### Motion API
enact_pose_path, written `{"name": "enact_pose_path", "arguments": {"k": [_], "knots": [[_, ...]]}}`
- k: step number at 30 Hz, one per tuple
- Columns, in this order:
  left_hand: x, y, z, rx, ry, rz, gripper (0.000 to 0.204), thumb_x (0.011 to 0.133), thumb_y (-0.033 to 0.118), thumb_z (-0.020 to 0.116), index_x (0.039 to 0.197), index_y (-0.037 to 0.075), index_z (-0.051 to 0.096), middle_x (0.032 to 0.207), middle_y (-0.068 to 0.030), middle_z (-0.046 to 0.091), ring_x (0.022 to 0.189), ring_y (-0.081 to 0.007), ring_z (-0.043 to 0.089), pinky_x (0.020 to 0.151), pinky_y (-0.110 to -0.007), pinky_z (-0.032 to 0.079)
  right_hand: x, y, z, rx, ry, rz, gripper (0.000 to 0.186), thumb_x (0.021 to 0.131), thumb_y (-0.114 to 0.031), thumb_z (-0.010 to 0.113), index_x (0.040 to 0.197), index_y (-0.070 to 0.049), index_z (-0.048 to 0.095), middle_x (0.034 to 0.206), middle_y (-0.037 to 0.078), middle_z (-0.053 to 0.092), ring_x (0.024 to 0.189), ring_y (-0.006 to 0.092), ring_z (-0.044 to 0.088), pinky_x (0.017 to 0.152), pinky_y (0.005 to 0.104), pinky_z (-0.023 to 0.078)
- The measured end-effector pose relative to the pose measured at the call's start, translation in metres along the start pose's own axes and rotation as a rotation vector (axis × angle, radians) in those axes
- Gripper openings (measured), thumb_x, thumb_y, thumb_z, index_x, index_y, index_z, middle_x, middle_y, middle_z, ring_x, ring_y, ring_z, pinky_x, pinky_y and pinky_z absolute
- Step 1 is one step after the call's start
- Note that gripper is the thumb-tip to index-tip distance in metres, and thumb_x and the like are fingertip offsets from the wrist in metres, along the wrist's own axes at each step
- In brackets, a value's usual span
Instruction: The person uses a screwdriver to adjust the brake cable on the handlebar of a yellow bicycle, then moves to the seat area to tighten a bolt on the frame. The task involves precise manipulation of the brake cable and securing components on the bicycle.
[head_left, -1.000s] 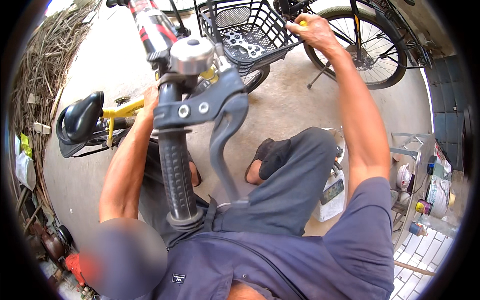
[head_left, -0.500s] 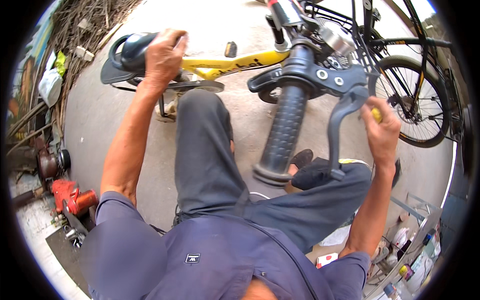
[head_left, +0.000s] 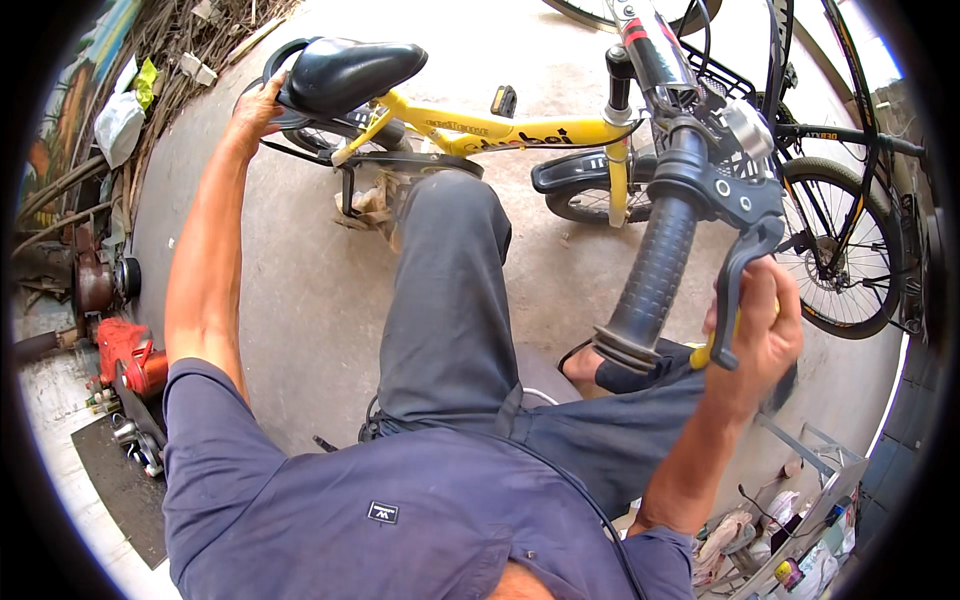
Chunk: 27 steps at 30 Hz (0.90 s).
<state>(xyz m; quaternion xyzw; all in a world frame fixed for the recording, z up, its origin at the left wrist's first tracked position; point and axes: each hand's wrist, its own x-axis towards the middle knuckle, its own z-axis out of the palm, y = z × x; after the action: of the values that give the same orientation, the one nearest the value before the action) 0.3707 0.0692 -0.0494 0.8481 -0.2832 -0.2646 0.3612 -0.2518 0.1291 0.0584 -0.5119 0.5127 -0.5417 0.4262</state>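
Observation:
A small yellow bicycle (head_left: 520, 132) stands in front of me, its black saddle (head_left: 350, 75) to the left and its handlebar to the right. My left hand (head_left: 258, 112) is closed at the black loop handle (head_left: 268, 72) behind the saddle; its fingertips are partly hidden. My right hand (head_left: 768, 325) is closed round a slim yellow-handled tool (head_left: 702, 356), mostly hidden by the fingers and the brake lever. That hand is right beside the black brake lever (head_left: 730, 285). The ribbed black grip (head_left: 655, 265) points toward me, untouched.
Another bicycle's wheel (head_left: 845, 245) stands at the right. Dry sticks (head_left: 190, 85) and a white bag (head_left: 120, 128) lie far left. A red machine (head_left: 125, 350) is at the near left. Cluttered items surround a metal frame (head_left: 800, 440) at the lower right.
My left hand has gone from the saddle top to the loop handle behind it. The bicycle sits further right in view. My right hand has come down beside the brake lever with the yellow-handled tool.

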Motion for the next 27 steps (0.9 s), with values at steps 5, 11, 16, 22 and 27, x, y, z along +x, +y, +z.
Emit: {"name": "enact_pose_path", "arguments": {"k": [5, 11, 16, 22, 27], "knots": [[0.009, 0.000, 0.023, -0.149, 0.096, 0.063, 0.062, 0.090, 0.059, 0.070, 0.114, 0.001, 0.069, 0.105, -0.0109, 0.071, 0.102, -0.0255, 0.067, 0.085, -0.046, 0.058, -0.027, -0.033, 0.008, -0.172, -0.099, -0.017, 0.064, 0.093, -0.058, 0.064, 0.113, 0.002, 0.066, 0.086, 0.012, 0.070, 0.062, 0.0109, 0.060, 0.058, 0.0222, 0.048], [-0.006, 0.008, 0.041, -0.383, 0.156, 0.051, 0.038, 0.096, 0.044, 0.069, 0.097, 0.006, 0.070, 0.084, -0.0065, 0.072, 0.067, -0.0169, 0.070, 0.057, -0.036, 0.063, -0.040, -0.059, 0.022, -0.081, -0.098, 0.046, 0.047, 0.087, -0.032, 0.077, 0.116, 0.003, 0.065, 0.083, 0.011, 0.068, 0.062, 0.0092, 0.059, 0.057, 0.0198, 0.046], [-0.016, 0.011, 0.041, -0.457, 0.108, 0.046, 0.032, 0.099, 0.038, 0.066, 0.102, 0.007, 0.070, 0.088, -0.0075, 0.073, 0.071, -0.0191, 0.073, 0.056, -0.037, 0.064, -0.040, -0.064, 0.025, -0.107, -0.030, 0.123, 0.029, 0.086, -0.011, 0.076, 0.110, 0.003, 0.067, 0.081, 0.010, 0.066, 0.059, 0.0091, 0.058, 0.053, 0.0201, 0.045], [-0.032, 0.018, 0.031, -0.425, 0.049, 0.037, 0.030, 0.100, 0.032, 0.063, 0.109, 0.003, 0.070, 0.093, -0.0117, 0.074, 0.074, -0.0242, 0.075, 0.058, -0.041, 0.066, -0.040, -0.062, 0.016, -0.077, -0.012, 0.098, 0.021, 0.088, -0.007, 0.072, 0.105, 0.003, 0.066, 0.076, 0.007, 0.064, 0.054, 0.0086, 0.055, 0.048, 0.0204, 0.043], [-0.060, 0.026, 0.020, -0.458, 0.018, 0.046, 0.036, 0.101, 0.029, 0.063, 0.113, -0.005, 0.064, 0.099, -0.0199, 0.072, 0.079, -0.0322, 0.076, 0.059, -0.044, 0.067, -0.038, -0.067, 0.002, -0.152, -0.058, 0.068, 0.019, 0.089, -0.012, 0.072, 0.102, 0.000, 0.067, 0.070, 0.002, 0.060, 0.049, 0.0070, 0.052, 0.047, 0.0202, 0.041]]}}
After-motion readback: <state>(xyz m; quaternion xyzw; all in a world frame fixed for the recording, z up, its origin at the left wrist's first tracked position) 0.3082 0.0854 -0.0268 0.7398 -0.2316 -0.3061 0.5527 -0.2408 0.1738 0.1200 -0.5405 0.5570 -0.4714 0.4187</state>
